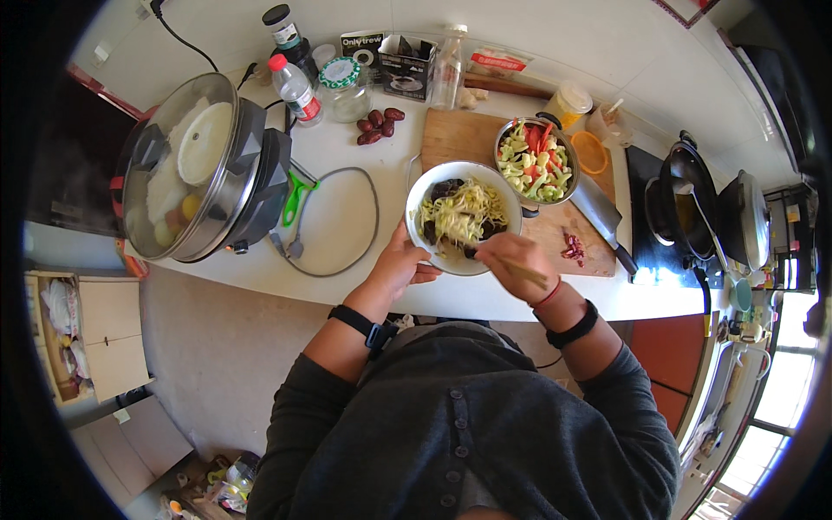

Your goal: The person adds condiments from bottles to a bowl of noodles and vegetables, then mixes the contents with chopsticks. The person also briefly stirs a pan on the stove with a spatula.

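Observation:
My left hand (pixel 396 265) grips the near left rim of a white bowl (pixel 456 267) at the counter's front. Pale bean sprouts (pixel 473 209) fill its middle, with dark wood ear fungus (pixel 447 189) around and under them. In my right hand (pixel 517 261) are wooden chopsticks (pixel 528 273); their tips are hidden or blurred among the sprouts. Just beyond the bowl, a steel pot (pixel 574 180) holds cauliflower pieces (pixel 530 179) and red slices (pixel 538 138). It stands on a wooden cutting board (pixel 452 133), near a cleaver (pixel 597 213) and chopped red chilli (pixel 572 249).
At left, an electric steamer (pixel 250 188) with a clear lid holds food. A grey power cord (pixel 374 208) and a green-handled peeler (pixel 296 198) lie beside it. Red dates (pixel 377 123), a glass jar (pixel 344 97) and bottles line the back. A wok (pixel 686 208) sits on the right.

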A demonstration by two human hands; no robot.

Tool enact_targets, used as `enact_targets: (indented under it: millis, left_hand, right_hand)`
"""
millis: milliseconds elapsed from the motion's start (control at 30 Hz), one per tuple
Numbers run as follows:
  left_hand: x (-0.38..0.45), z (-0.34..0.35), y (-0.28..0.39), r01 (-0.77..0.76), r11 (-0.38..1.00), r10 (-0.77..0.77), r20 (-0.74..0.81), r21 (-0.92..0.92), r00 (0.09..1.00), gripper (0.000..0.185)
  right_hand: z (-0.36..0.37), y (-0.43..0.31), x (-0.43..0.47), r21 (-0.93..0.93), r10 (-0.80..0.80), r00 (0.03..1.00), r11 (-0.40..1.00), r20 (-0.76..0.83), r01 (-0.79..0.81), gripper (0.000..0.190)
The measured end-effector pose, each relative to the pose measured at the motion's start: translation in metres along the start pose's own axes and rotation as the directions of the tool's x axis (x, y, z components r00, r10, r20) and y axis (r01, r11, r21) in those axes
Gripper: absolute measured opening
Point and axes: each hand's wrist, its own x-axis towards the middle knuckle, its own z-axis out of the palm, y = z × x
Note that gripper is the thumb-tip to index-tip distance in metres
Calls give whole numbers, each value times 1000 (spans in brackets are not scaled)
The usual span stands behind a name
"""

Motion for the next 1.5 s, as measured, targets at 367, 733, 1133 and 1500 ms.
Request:
enact_targets:
  millis: [367, 733, 1133, 1500]
  left_hand:
    - [-3, 2, 3, -13, 1000, 13, 26, -3, 1000, 89]
    - [-2, 2, -1, -19, 1000, 19, -2, 7, 1000, 87]
    - [-3, 3, 2, 23, 1000, -24, -39, -7, 999, 84]
    - [3, 1, -5, -20, 999, 20, -8, -36, 1000, 86]
  right_hand:
    - [3, 1, 33, 79, 251, 908, 968, -335, -238, 13]
    - [30, 23, 18, 121, 347, 922, 936, -172, -330, 20]
    - [38, 28, 18, 250, 470, 876, 866, -111, -433, 13]
    - [35, 38, 25, 186, 359, 914, 927, -192, -325, 18]
